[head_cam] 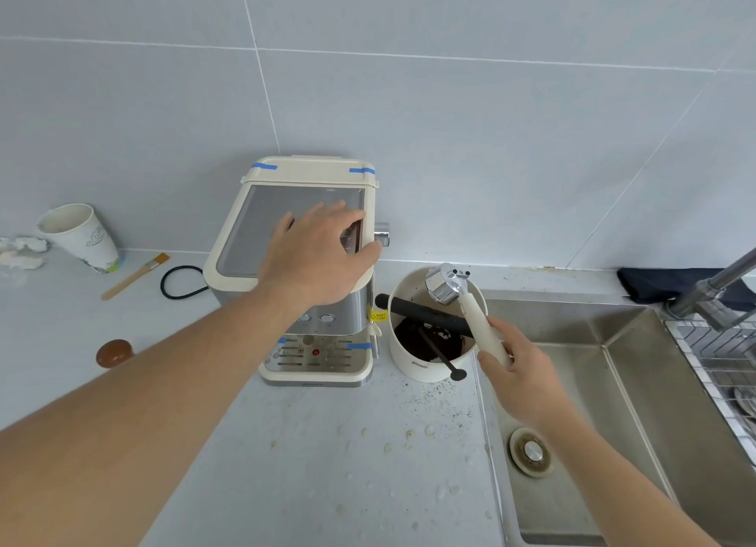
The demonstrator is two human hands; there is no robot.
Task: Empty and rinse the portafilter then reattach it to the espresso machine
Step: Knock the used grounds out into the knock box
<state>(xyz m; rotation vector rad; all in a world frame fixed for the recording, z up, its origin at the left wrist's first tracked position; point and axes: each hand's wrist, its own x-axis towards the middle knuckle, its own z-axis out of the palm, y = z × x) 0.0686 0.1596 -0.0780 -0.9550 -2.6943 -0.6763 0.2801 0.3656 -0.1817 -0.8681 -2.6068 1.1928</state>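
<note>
While the right hand (516, 377) grips the cream handle, the portafilter (448, 287) hangs basket-down over the knock box (429, 366), and the left hand (317, 254) lies flat on the espresso machine (294, 235). A crooked knock could tip the box, scattering grounds across the counter (347, 444).

This is a kitchen — most likely a home one. Pale grey wall tiles (450, 109) back a light countertop (327, 456) that runs into a stainless steel sink (613, 383) with a drain (530, 451), a metal faucet (720, 289) and a wire dish rack (720, 366). On the counter stand a cream espresso machine (302, 268), a knock box (429, 330) of spent grounds, a paper cup (79, 235) and a small brush (135, 276) — scattered coffee specks lie around.
</note>
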